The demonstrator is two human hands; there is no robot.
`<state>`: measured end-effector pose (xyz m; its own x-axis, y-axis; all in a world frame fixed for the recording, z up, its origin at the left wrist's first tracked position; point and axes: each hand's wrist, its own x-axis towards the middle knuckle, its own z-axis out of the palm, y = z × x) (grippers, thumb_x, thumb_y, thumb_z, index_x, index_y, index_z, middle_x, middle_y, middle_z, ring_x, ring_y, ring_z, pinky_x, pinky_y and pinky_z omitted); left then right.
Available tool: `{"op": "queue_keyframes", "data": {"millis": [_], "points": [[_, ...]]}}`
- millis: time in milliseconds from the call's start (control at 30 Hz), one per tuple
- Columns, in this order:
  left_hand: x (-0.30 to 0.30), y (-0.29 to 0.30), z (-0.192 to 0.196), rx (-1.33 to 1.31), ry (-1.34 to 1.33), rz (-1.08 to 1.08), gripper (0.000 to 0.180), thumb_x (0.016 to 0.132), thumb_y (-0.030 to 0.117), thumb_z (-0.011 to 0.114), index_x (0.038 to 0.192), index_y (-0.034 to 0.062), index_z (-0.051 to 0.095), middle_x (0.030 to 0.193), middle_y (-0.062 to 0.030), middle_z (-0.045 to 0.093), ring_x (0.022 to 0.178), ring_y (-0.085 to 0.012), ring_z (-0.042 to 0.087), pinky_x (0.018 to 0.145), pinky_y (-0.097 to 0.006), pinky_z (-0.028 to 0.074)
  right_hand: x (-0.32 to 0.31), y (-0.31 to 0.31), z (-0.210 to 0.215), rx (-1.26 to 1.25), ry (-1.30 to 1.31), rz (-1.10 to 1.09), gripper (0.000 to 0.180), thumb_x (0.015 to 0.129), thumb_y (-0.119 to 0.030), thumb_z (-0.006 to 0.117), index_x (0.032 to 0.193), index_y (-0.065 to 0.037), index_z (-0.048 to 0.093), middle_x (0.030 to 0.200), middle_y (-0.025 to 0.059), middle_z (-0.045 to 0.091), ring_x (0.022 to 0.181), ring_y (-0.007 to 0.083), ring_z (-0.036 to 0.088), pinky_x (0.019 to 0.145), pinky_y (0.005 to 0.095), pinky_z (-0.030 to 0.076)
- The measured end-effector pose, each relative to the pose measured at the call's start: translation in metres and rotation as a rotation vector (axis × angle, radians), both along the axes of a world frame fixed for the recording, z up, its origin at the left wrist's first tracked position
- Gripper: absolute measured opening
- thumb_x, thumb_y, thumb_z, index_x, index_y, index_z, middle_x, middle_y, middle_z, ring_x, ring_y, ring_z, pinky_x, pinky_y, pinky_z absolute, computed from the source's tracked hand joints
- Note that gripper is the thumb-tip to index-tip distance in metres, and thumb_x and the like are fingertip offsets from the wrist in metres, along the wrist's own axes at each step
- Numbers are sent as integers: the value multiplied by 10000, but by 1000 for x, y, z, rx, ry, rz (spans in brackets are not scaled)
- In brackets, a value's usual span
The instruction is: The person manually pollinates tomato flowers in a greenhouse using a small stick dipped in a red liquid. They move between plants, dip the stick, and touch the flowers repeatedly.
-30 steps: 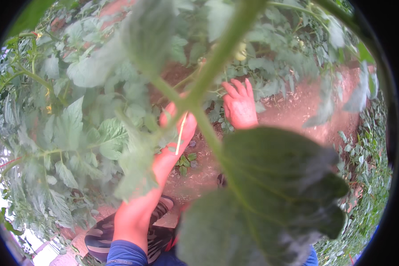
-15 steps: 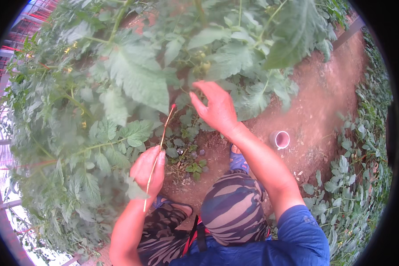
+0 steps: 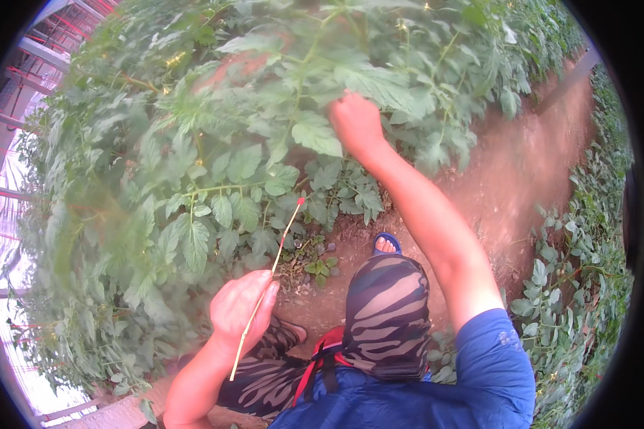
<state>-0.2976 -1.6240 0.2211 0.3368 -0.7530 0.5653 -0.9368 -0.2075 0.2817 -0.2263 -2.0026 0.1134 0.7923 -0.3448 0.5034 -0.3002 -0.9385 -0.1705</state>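
My right hand [image 3: 355,123] has gone higher into the leaves [image 3: 316,136], so I'm working up there now; can't tell its grip. Left hand [image 3: 240,307] keeps the stick [image 3: 280,252] pinched.

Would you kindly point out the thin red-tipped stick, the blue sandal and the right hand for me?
Thin red-tipped stick [image 3: 283,243]: head view, on the shaft below its red tip.
Blue sandal [image 3: 387,236]: head view, on its front edge.
Right hand [image 3: 355,123]: head view, on its back.
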Motion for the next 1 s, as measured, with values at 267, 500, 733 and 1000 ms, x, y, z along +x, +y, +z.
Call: {"op": "queue_keyframes", "data": {"millis": [267,500,733,1000], "points": [[-10,11,1,-89,45,9,300,788,-24,850,1061,-35,725,961,-168,758,810,-285,751,660,-360,589,16,-39,15,25,138,157,108,828,-155,708,862,-58,741,929,159,722,886,333,725,764,423,598],[-18,16,2,-150,96,66,255,804,44,842,1039,23,746,973,-130,764,830,-281,749,676,-365,592,5,-56,31,485,174,245,172,919,-178,629,1032,-78,712,973,147,745,868,326,712,792,407,571],[-11,23,4,-243,88,-22,296,782,49,858,1034,-28,723,959,-153,738,742,-275,723,606,-359,563,26,-86,29,94,367,128,192,912,-194,594,988,-64,712,972,146,737,895,363,702,775,429,567],[-11,25,4,-277,109,11,299,775,55,867,1023,-25,720,939,-152,731,721,-273,713,594,-360,557,19,-68,47,-575,463,247,200,859,-204,674,992,-56,686,934,181,724,863,373,699,760,441,581]]}}
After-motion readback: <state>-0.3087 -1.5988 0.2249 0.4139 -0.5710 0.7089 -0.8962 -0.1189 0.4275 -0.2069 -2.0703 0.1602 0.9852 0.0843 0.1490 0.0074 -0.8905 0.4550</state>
